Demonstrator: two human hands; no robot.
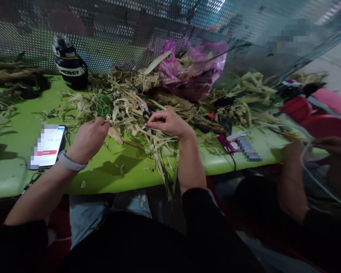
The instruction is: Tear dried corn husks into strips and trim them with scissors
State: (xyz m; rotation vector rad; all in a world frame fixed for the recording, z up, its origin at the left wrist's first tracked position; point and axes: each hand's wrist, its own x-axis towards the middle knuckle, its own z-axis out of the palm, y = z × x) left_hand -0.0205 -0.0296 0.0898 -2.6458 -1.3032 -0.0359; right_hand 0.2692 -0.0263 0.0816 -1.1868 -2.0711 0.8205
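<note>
Largest first: the mesh (pixel 113 45) behind us probably acts as a backstop – grey metal, punched w/ rows of tiny holes. Our table (pixel 19 182) runs under everything, smooth, bright green, front edge rounded.

The husks (pixel 122 108) heap mostly toward the far side, presumably so we keep working room near us. They're dry-looking & papery, pale tan w/ some greenish strips, curled & frayed; a few trail over the front edge beside our right forearm. The bag (pixel 193 68) sits at the back of the heap, prob. to hold more husk: thin, crinkly purple plastic w/ long leafy bits inside.

The bottle (pixel 71 68) stands upright by the mesh, likely kept clear of our elbows; dark, rounded, glossy.

Our hands meet over the heap's near side. Left hand (pixel 91 138): fingers curled, tips bunched by a pale strip. Right hand (pixel 169 123): arched, thumb & index drawn together, as if for sth. thin. Can't tell if either actually grips a strand.

The phone (pixel 49 148) lies flat, lit screen up, prob. for a quick glance. Scissors (pixel 145 110) – metal blades, dark handles – rest on husks just past our right fingers, handy. Left of them, a green tangle (pixel 104 105), fine & stringy.
</note>
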